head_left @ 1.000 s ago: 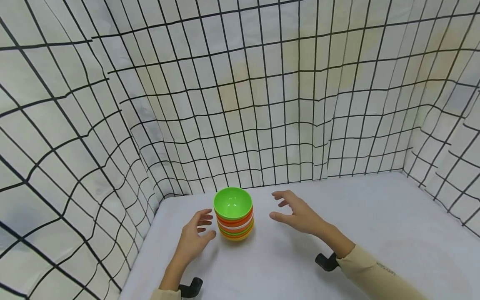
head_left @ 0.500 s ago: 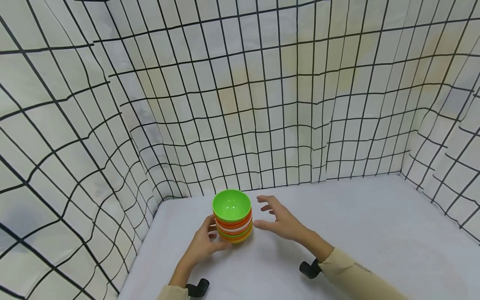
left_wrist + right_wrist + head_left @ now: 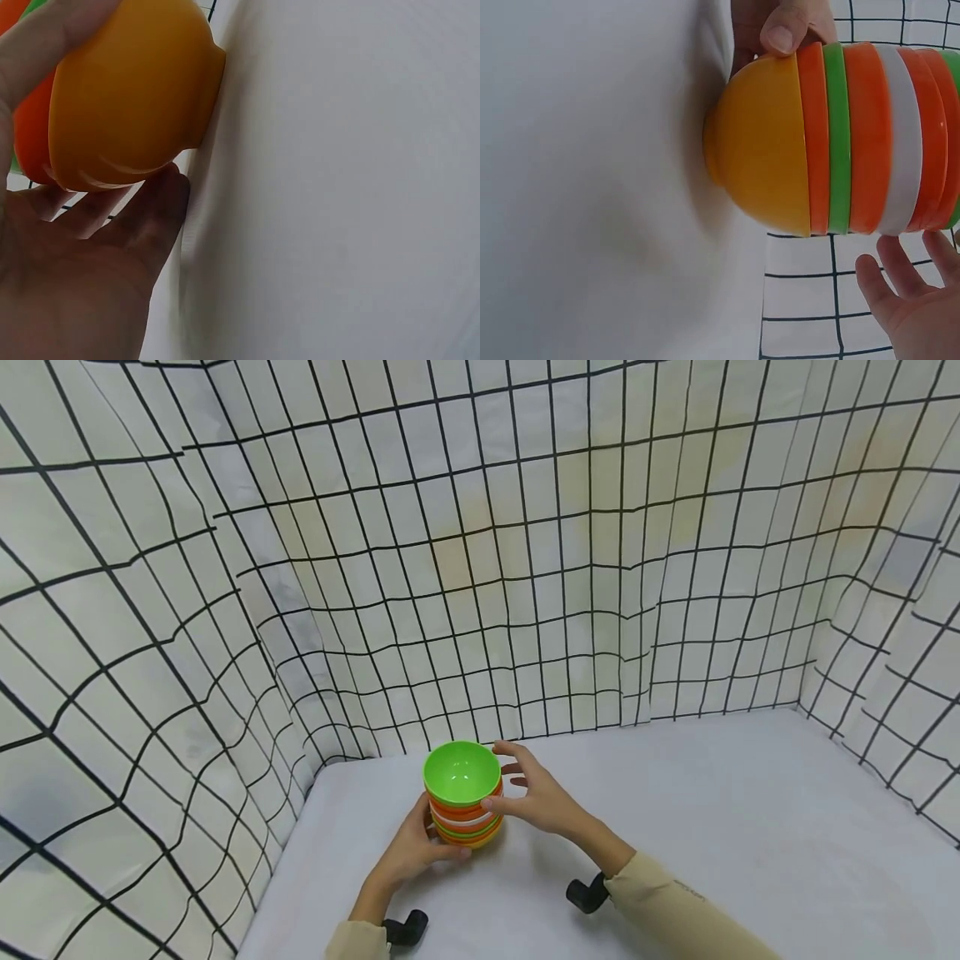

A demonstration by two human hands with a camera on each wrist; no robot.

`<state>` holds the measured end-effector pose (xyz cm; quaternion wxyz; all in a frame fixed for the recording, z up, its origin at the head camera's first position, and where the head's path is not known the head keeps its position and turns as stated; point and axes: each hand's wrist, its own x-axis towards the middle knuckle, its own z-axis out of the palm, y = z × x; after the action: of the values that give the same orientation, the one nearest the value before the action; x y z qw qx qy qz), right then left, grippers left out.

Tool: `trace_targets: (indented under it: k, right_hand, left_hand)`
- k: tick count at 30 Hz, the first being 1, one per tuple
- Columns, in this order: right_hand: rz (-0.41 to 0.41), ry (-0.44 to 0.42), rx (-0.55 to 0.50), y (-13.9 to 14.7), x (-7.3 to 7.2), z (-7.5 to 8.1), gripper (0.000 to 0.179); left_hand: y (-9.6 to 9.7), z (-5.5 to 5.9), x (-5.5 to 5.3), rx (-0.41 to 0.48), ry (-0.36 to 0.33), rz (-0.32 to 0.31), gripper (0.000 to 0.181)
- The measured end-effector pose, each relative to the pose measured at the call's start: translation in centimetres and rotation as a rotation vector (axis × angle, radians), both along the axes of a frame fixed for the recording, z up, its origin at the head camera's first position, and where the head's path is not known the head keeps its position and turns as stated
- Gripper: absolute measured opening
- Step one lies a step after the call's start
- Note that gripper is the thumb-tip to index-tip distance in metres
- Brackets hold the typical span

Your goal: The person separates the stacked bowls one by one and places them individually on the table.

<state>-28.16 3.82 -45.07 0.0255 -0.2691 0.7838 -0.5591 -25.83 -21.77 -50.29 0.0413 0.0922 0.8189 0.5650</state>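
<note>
A stack of nested bowls (image 3: 461, 817) stands on the white-covered table, a bright green bowl (image 3: 461, 772) on top. Below it come orange, white and green rims, down to a yellow-orange bowl (image 3: 761, 146) at the bottom. My left hand (image 3: 412, 847) holds the lower left of the stack, its thumb across the front and its fingers round the back. The left wrist view shows those fingers against the bottom bowl (image 3: 127, 97). On the upper right side is my right hand (image 3: 543, 800), thumb overlapping the front below the green rim, loosely bent fingertips right at the bowls' side.
A white wall (image 3: 480, 635) with a black grid rises behind the table (image 3: 697, 827) and along both sides. The stack stands close to the back wall. A black angled piece (image 3: 587, 893) sits at the right cuff, another (image 3: 406, 928) at the left.
Both hands have come in to the stack: the left has moved right and taken hold of its lower part, the right has moved left to its upper side. The bowls have stayed in place.
</note>
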Motion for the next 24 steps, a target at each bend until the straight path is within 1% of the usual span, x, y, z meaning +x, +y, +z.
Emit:
trace_targets:
  k: [3,7,17,24]
  right_hand:
    - [-0.001,0.001,-0.034,-0.7,-0.1,0.2,0.09]
    - [-0.01,-0.001,-0.052,-1.5,-0.2,0.1,0.093]
    - [-0.021,-0.012,-0.053,-2.7,-0.2,-0.3,0.105]
    - [-0.022,-0.024,-0.087,-3.1,-0.1,-0.5,0.107]
  left_hand:
    - [-0.1,-0.1,-0.3,0.015,-0.004,-0.025,0.098]
    - [-0.2,-0.3,-0.5,0.031,-0.019,-0.054,0.096]
    - [-0.2,-0.6,-0.3,0.041,-0.049,-0.057,0.092]
    - [-0.1,-0.7,-0.2,0.026,-0.041,-0.068,0.089]
